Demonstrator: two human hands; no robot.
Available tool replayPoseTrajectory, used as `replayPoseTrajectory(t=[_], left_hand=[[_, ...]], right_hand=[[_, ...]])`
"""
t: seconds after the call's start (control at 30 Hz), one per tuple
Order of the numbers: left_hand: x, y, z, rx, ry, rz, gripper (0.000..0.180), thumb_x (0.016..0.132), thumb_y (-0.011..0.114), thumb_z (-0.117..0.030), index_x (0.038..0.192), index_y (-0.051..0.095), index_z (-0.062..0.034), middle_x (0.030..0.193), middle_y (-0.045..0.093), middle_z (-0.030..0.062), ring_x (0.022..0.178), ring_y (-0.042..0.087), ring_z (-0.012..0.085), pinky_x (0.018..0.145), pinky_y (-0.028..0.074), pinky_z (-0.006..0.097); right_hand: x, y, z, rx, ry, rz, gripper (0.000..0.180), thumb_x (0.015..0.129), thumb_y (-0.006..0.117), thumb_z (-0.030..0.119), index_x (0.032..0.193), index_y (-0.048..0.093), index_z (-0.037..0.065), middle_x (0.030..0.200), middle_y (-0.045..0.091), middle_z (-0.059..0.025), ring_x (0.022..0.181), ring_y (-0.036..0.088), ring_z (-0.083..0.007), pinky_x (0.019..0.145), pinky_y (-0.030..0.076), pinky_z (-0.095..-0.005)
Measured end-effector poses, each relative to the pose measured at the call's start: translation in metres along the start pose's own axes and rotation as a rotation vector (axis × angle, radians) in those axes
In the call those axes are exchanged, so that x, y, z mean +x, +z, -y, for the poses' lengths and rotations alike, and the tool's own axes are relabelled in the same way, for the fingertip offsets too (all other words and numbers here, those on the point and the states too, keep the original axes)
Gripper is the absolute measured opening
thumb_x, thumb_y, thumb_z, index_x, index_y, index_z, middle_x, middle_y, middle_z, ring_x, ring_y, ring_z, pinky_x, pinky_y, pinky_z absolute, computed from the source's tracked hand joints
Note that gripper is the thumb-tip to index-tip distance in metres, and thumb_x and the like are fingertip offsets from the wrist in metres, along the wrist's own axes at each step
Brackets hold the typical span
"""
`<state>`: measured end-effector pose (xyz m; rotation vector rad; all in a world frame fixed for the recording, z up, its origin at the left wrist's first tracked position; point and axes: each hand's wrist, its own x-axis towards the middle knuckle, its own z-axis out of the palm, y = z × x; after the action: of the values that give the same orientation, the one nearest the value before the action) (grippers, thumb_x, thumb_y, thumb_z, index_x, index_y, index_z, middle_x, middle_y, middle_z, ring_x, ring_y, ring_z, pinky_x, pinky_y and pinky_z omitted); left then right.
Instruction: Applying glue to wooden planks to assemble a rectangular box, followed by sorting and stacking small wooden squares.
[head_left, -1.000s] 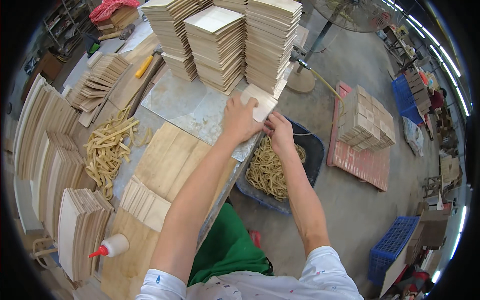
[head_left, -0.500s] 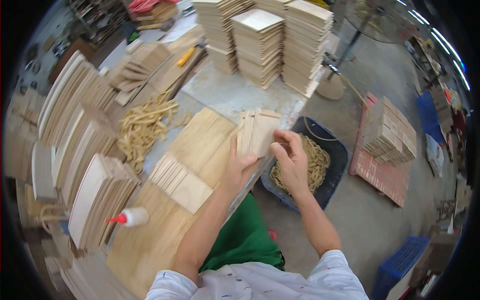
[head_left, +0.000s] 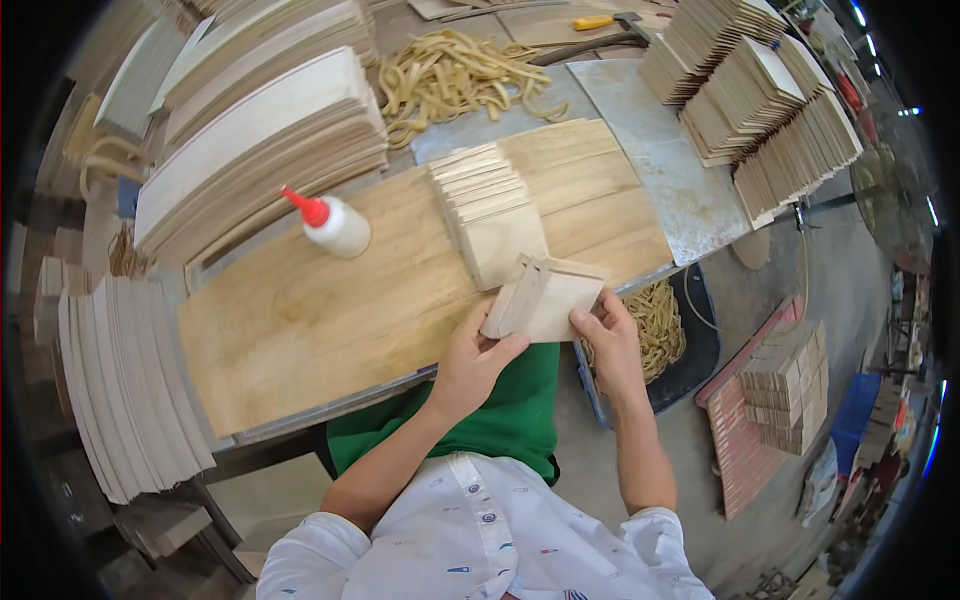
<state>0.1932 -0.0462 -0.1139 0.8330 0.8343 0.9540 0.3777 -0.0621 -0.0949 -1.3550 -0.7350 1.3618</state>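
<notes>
Just off the front edge of the plywood board [head_left: 290, 320], both hands hold a small wooden panel [head_left: 565, 305]. A narrow wooden strip lies across its left part, and its far edge is raised. My left hand [head_left: 470, 360] grips the left end, thumb on the near corner. My right hand [head_left: 612, 345] pinches the right edge between thumb and fingers. Right behind them, a row of overlapping thin wooden panels [head_left: 505, 235] rests on the board. A white glue bottle [head_left: 340, 228] with a red nozzle stands farther left.
Stacks of wooden boards [head_left: 270, 140] line the left and far left. Yellowish rubber bands [head_left: 450, 80] lie in a heap behind the board, and a black tub [head_left: 700, 350] below the right edge holds more. Tall panel stacks [head_left: 745, 100] rise at the far right. A hammer [head_left: 625, 30] lies behind.
My view has swung left, bringing more of the board and the glue bottle toward the middle. My right hand, earlier raised beside the panel with fingers curled, now grips its right edge.
</notes>
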Motion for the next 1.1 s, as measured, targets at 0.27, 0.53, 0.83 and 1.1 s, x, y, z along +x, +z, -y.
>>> replayPoseTrajectory(t=[0.27,0.53,0.83,1.1], left_hand=[[0.01,-0.002,-0.009,0.512,0.186,-0.211,0.061,0.087,0.061,-0.002,0.141,0.032,0.0023,0.124,0.042,0.0171,0.109,0.055,0.024,0.096,0.045,0.034],[0.019,-0.011,-0.009,0.922,0.177,-0.228,0.078,0.08,0.069,-0.016,0.143,0.027,0.0054,0.122,0.038,0.0233,0.119,0.038,0.0385,0.103,0.032,0.042],[0.004,-0.012,-0.008,0.99,0.341,-0.253,0.074,0.08,0.07,-0.012,0.142,0.031,0.0025,0.12,0.042,0.0213,0.114,0.045,0.0344,0.1,0.036,0.04],[0.006,-0.01,-0.005,0.854,0.286,-0.212,0.066,0.08,0.067,-0.006,0.138,0.036,0.0014,0.107,0.049,0.0152,0.095,0.055,0.0274,0.088,0.044,0.038]], right_hand=[[0.045,0.018,0.023,-0.273,-0.069,0.019,0.042,0.087,0.06,0.001,0.126,0.048,-0.008,0.11,0.063,-0.011,0.1,0.059,-0.014,0.089,0.046,-0.0269],[0.071,0.018,0.025,-0.269,-0.065,0.07,0.04,0.086,0.06,0.0,0.125,0.05,-0.008,0.109,0.063,-0.0102,0.098,0.059,-0.014,0.088,0.046,-0.0267],[0.055,-0.001,0.01,-0.085,-0.002,0.071,0.039,0.086,0.06,0.0,0.124,0.051,-0.007,0.11,0.063,-0.0095,0.1,0.059,-0.0135,0.09,0.045,-0.0257],[0.054,0.014,0.012,-0.203,-0.112,0.065,0.036,0.088,0.059,0.001,0.122,0.051,-0.006,0.109,0.062,-0.0085,0.099,0.058,-0.0125,0.089,0.045,-0.0252]])
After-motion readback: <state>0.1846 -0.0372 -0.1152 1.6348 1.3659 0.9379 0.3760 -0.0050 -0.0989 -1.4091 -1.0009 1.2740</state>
